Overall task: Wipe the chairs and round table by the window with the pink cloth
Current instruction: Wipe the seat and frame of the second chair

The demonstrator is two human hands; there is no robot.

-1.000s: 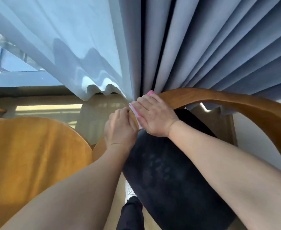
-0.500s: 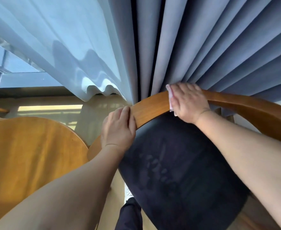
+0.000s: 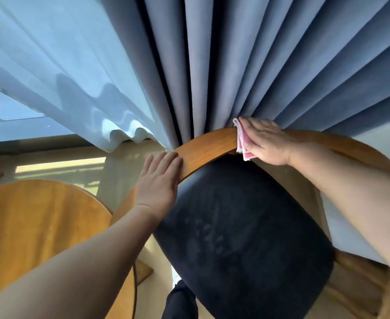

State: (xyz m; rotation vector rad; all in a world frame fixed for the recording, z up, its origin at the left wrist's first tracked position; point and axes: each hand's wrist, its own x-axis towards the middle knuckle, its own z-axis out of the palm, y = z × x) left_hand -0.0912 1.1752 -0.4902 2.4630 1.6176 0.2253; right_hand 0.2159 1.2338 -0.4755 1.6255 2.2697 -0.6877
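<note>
A wooden chair with a curved backrest rail [image 3: 209, 146] and a dark round seat [image 3: 242, 238] stands below me against the curtains. My right hand [image 3: 266, 140] presses the folded pink cloth [image 3: 241, 140] onto the top of the rail, near its middle. My left hand [image 3: 159, 180] lies flat on the rail's left end, fingers together, holding nothing. The round wooden table [image 3: 37, 226] sits at the lower left, partly hidden by my left forearm.
Blue-grey pleated curtains [image 3: 258, 65] hang right behind the chair back, and a sheer white curtain [image 3: 62, 77] covers the window on the left. A pale floor and my dark trouser leg [image 3: 180, 300] show between table and chair.
My right hand has slid the pink cloth rightwards along the rail, away from my left hand. The left hand went from gripping the rail's end to lying flat on it.
</note>
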